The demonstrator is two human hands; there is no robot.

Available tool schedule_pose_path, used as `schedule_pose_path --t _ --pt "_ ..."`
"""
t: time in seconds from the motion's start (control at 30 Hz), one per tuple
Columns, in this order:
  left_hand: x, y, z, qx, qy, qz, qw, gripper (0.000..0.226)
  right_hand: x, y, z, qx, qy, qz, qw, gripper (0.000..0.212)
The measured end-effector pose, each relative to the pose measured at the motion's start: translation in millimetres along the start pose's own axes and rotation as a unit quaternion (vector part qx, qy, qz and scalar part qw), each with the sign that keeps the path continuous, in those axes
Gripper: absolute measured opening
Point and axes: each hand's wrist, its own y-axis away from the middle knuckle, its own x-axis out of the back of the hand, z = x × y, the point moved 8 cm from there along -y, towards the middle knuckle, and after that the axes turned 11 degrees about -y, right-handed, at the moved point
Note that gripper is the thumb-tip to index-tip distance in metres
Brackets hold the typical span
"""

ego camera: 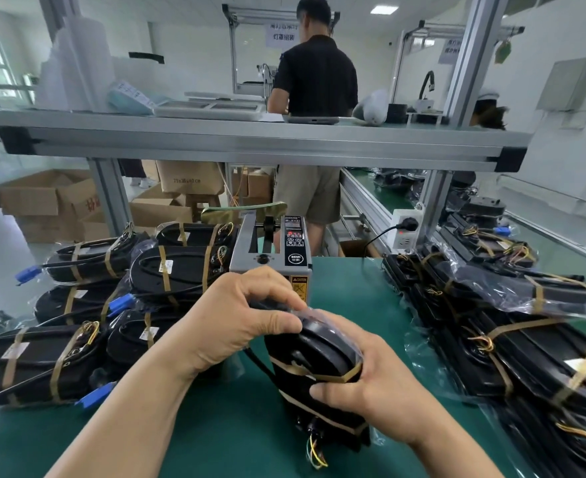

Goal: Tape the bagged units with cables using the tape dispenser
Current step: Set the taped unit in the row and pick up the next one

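So both hands are on one bagged unit (314, 353), a black oval thing in clear plastic, held tilted just above the green tabletop (353, 298) at near centre. Left hand (243, 315) comes in from the left and its fingers (277, 320) are curled down over the far top end of the unit, pressing on the bag. Right hand (378, 377) wraps the right side, thumb on top, fingers closed around the edge, so both hands are gripping it. Two brown tape bands (322, 376) already cross the unit, and a few coloured wires (315, 453) stick out at its near end. A black cable (257, 360) hangs off its left side. Tape dispenser (272, 246), a grey box with a black control panel, sits just beyond the hands at the far middle of the tabletop, partly hidden by the left hand. On the left there's a pile of taped units (77, 305) with blue plugs (120, 303) poking out. On the right is another heap of bagged units (512, 322), also with tape bands, stacked loosely. Past the dispenser a power strip (405, 229) is mounted on the frame with a plug in it. Farther back, a person in a black shirt (317, 74) stands facing away, and cardboard boxes (53, 201) sit on the floor at far left.
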Motion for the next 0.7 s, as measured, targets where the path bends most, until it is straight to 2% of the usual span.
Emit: schedule_pose_path --t 0.2,0.33,0.43,0.7 --pt "-1.5 -1.6 2.3 -0.007 0.041 0.012 0.999 0.007 -0.4 -1.1 -0.6 0.003 -0.004 -0.004 1.0 0.076" --pt "-1.7 1.0 4.9 -0.015 -0.027 0.058 0.998 0.008 -0.5 -1.1 2.1 -0.003 -0.012 -0.004 1.0 0.076" --pt "-2.2 2.7 6.3 -0.01 -0.092 0.108 0.99 0.019 1.7 -0.7 4.2 -0.017 -0.017 -0.005 1.0 0.077" --pt "-5.7 -3.8 6.5 0.015 -0.103 0.099 0.99 0.02 7.5 -0.1 5.9 -0.034 -0.024 -0.014 0.999 0.078"
